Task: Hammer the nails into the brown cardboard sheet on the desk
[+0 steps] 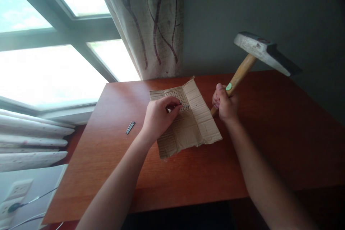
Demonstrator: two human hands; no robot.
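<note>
My right hand (225, 103) is wrapped round the wooden handle of a hammer (242, 70). The hammer is raised beside the cardboard, its metal head up, with one blunt end and one wedge-shaped end. Over a creased piece of cardboard (185, 127), my left hand (161, 113) is closed in a pinch on a nail, mostly hidden by the fingertips. A grid of small holes (178, 95) marks the cardboard's upper part. Just right of the pinching fingers, a short row of nails (185, 107) stands in the cardboard. Several loose nails (130, 128) lie together on the table, left of the cardboard.
The reddish-brown wooden table (113, 165) stands against a grey wall (215, 18) and a window (48, 72). A patterned curtain (151, 25) hangs behind it. At lower left are a wall socket (18, 190) with a plugged-in cable and another curtain (29, 143).
</note>
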